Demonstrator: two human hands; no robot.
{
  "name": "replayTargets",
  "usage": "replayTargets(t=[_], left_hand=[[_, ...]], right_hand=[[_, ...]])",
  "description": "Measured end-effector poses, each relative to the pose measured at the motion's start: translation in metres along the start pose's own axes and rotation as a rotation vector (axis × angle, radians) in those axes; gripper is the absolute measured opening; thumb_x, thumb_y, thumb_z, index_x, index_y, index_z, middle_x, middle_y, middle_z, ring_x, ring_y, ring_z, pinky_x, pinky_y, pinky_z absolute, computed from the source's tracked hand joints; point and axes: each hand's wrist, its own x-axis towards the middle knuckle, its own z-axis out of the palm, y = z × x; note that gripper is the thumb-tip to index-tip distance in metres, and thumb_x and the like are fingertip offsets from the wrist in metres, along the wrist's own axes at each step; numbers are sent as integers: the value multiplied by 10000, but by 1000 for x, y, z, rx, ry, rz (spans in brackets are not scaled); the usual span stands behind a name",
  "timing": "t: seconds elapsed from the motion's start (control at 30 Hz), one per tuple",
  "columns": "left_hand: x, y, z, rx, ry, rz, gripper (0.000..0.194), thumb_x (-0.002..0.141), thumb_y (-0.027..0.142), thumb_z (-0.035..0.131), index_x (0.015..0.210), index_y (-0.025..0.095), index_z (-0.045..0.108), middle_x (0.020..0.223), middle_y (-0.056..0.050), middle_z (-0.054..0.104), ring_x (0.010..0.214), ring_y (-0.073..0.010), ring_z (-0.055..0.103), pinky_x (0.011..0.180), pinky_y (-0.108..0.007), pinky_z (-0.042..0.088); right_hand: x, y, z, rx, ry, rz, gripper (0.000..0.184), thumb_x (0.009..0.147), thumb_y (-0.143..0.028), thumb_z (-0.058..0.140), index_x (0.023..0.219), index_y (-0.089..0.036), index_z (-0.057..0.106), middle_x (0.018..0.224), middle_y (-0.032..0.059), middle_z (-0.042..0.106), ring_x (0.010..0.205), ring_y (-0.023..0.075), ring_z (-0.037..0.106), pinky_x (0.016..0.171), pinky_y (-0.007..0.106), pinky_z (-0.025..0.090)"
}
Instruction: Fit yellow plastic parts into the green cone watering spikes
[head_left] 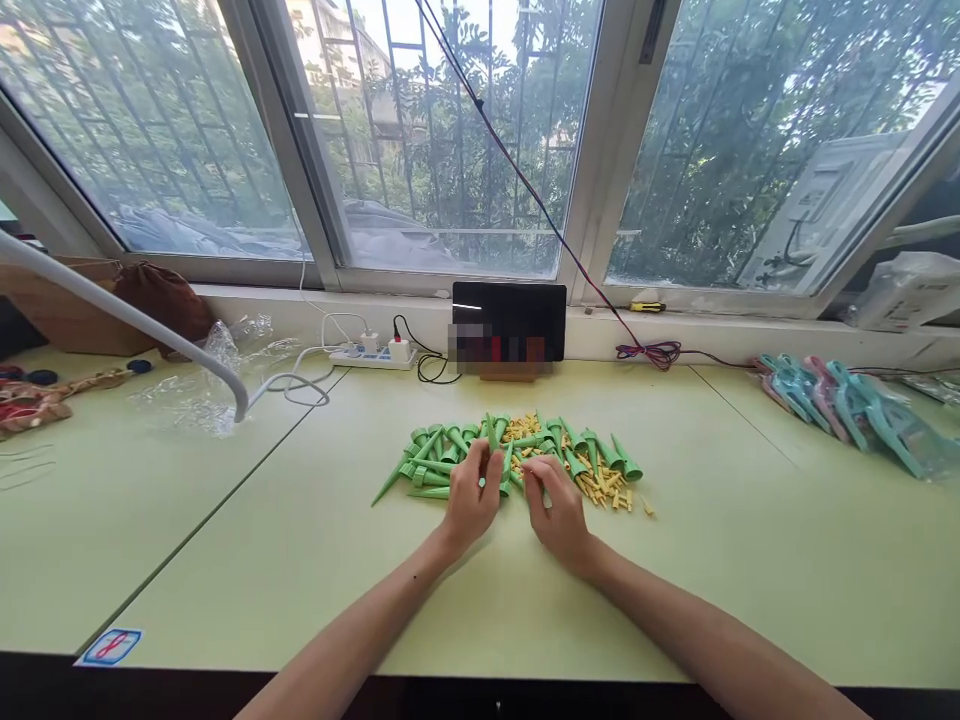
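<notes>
A heap of green plastic cone spikes (450,452) lies in the middle of the pale green table (705,560), mixed with several small yellow pieces (600,488). My left hand (471,497) rests at the front of the heap, its fingers curled round a green spike (491,440) that points up and away. My right hand (556,510) sits close beside it, fingers pinched together near a green spike at the heap's front; what it grips is too small to make out.
A black panel (510,320) leans against the window sill behind the heap. A white power strip (373,354) with cables lies to its left. Blue and pink plastic clips (847,408) lie at the right. Clear plastic wrap (196,385) and a brown bag (161,295) sit at the left.
</notes>
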Motion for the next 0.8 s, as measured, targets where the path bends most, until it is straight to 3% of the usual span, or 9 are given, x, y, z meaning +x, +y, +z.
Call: replayTargets(t=[0.2, 0.37, 0.53, 0.8], left_hand=[[3, 2, -1, -7, 8, 22, 214, 965, 374, 433, 851, 199, 475, 690, 22, 520, 579, -110, 479, 583, -221, 412], [5, 1, -1, -35, 7, -29, 259, 955, 390, 462, 778, 202, 441, 611, 50, 447, 520, -100, 433, 546, -218, 391], [5, 2, 2, -205, -45, -157, 310, 957, 456, 451, 779, 204, 427, 601, 55, 432, 496, -97, 456, 491, -210, 387], [7, 6, 5, -420, -157, -258, 376, 957, 541, 404, 813, 197, 455, 585, 68, 427, 431, -85, 455, 422, -205, 385]], right_hand=[[-3, -9, 8, 87, -93, 66, 167, 980, -175, 428, 998, -218, 589, 886, 60, 604, 796, 178, 586, 688, 296, 495], [-2, -5, 6, 88, -71, 144, 140, 982, -234, 456, 952, -207, 590, 823, 40, 585, 732, 165, 560, 640, 270, 478], [-3, 0, 4, 124, -96, 270, 161, 981, -299, 468, 911, -202, 576, 756, 16, 575, 634, 141, 538, 599, 259, 477], [0, -4, 4, 178, -80, 302, 178, 971, -342, 488, 855, -214, 536, 665, -16, 564, 536, 128, 529, 529, 245, 470]])
